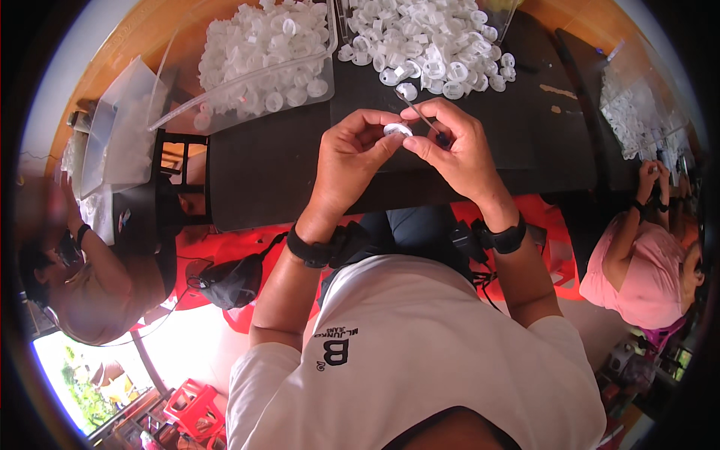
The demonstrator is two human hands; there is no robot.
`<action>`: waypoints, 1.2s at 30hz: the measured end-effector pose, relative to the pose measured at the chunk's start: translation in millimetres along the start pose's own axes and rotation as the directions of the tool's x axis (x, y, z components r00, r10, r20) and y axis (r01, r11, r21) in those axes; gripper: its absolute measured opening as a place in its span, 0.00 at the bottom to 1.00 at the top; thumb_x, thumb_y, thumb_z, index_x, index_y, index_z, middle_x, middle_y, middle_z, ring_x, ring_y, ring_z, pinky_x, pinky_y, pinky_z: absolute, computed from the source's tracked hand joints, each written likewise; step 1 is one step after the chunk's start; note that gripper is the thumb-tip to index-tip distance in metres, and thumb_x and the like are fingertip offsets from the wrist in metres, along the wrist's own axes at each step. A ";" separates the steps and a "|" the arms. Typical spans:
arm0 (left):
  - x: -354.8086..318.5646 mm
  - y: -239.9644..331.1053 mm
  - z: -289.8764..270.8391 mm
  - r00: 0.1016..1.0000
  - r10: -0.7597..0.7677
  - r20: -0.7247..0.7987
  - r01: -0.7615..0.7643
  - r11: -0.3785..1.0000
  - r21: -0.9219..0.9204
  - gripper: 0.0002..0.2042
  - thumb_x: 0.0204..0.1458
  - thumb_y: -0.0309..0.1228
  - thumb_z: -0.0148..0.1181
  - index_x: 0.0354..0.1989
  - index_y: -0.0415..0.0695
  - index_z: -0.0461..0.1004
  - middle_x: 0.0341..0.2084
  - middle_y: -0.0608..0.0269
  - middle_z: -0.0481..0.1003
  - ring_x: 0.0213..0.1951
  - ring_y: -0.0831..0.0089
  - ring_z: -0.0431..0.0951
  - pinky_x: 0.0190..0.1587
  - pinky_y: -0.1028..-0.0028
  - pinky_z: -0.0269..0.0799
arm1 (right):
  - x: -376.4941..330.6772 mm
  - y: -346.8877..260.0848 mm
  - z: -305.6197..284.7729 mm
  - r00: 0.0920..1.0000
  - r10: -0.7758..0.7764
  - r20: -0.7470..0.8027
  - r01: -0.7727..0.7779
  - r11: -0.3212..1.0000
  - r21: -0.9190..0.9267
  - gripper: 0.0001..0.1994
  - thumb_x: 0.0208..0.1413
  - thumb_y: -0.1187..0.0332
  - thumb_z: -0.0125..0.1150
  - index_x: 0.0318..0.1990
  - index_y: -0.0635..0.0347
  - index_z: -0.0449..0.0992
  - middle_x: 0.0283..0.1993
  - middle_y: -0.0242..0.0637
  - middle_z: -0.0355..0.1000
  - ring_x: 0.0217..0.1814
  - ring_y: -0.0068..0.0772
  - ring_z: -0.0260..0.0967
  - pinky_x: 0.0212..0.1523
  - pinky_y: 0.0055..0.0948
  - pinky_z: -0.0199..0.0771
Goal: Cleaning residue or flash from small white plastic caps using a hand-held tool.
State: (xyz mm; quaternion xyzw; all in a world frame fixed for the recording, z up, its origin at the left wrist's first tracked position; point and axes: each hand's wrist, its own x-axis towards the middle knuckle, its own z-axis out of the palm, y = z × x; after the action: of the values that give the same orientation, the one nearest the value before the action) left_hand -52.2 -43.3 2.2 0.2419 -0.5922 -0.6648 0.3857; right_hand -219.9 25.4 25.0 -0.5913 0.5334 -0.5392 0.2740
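- A small white round part (pixel 397 130) is held up over the near part of a black table (pixel 277 169), between the two hands.
- By the left hand (pixel 346 154) the part is pinched between thumb and fingertips; the fingers are curled well inward, with little gap left.
- By the right hand (pixel 461 146) a thin-shafted tool (pixel 424 117) is gripped among bent fingers, its dark end near the palm and its shaft slanted up and to the left. The right thumb tip is brought close to the part; whether it is touched cannot be told.
- Just beyond the fingertips, near the tool's tip, a single loose white piece (pixel 407 91) is seen on the table.
- Farther back, a heap of similar white pieces (pixel 435 45) is spread over the tabletop.
- To the left of the heap, a clear plastic bin (pixel 321 88) is filled with more such pieces.
- On each wrist a black band is worn, one on the left (pixel 309 249) and one on the right (pixel 507 237).
- At the right rim, a co-worker in pink (pixel 637 262) is seen by another clear container of white pieces (pixel 637 105); at the left rim, another person (pixel 97 285) is partly shown, blurred.
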 end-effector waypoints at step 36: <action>16.7 18.4 -15.2 0.990 -0.114 0.086 0.114 0.993 0.002 0.14 0.56 0.22 0.59 0.51 0.38 0.72 0.43 0.61 0.78 0.44 0.77 0.78 0.49 0.76 0.75 | 5.8 1.9 6.9 0.982 0.126 -0.139 -0.129 0.992 -0.010 0.14 0.43 0.74 0.73 0.40 0.62 0.79 0.34 0.27 0.78 0.22 0.12 0.62 0.24 0.16 0.64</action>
State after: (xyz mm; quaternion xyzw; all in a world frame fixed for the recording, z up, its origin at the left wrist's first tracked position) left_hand -46.0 -65.8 19.6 0.2461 -0.5926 -0.6964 0.3214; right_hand -214.9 17.7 23.4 -0.5197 0.5929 -0.5552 0.2648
